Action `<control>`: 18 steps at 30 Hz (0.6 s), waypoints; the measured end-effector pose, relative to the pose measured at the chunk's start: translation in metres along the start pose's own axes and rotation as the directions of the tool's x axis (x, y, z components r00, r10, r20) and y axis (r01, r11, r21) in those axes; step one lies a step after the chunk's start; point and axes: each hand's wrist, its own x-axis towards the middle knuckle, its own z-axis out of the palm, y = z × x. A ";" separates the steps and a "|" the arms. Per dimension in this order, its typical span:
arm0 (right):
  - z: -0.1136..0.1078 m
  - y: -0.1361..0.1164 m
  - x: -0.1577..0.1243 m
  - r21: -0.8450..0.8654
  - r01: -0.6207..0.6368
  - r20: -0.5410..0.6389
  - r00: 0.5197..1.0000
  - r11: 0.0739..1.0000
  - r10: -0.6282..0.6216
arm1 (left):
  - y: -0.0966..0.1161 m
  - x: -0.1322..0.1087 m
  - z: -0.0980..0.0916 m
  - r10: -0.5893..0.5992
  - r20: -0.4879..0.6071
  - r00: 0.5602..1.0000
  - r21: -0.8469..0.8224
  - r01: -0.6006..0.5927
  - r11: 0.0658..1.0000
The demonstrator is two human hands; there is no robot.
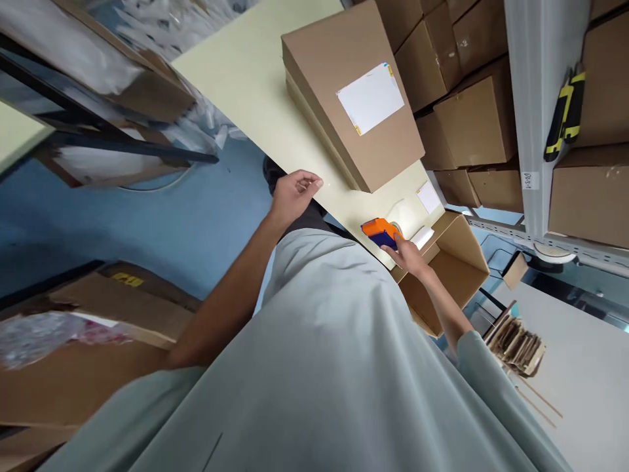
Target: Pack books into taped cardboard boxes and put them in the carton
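Note:
My right hand [409, 257] grips an orange and dark blue tape dispenser [379, 231] above the near end of the pale yellow table [246, 98]. A pale roll [401, 214] shows just behind the dispenser, partly covered by it. My left hand [293, 196] is at the table's edge, its fingers curled in and the thumb close to the index fingertip. Nothing shows between those fingers. Beyond it, a large closed cardboard box [314, 52] lies on the table with a white label sheet [371, 98] on top; neither hand touches the box.
An open cardboard box [457, 262] stands by the table's end, near my right forearm. A white label [429, 196] lies on the table. Shelving with stacked boxes [469, 124] runs along the right; yellow-black cutters [565, 115] are on its post. Cartons of bagged goods [98, 164] stand left.

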 end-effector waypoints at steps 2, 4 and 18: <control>0.019 0.005 0.014 -0.056 -0.079 -0.057 0.995 0.995 0.076 | -0.010 0.012 0.010 0.005 0.016 1.000 -0.015 -0.004 1.000; 0.037 0.008 0.026 -0.076 -0.146 -0.106 0.985 0.986 0.137 | -0.017 0.021 0.021 0.012 0.028 1.000 -0.032 -0.011 0.999; 0.091 0.001 0.041 0.000 -0.318 -0.164 0.935 0.948 0.313 | -0.028 0.048 0.059 0.029 0.003 1.000 -0.121 -0.029 0.992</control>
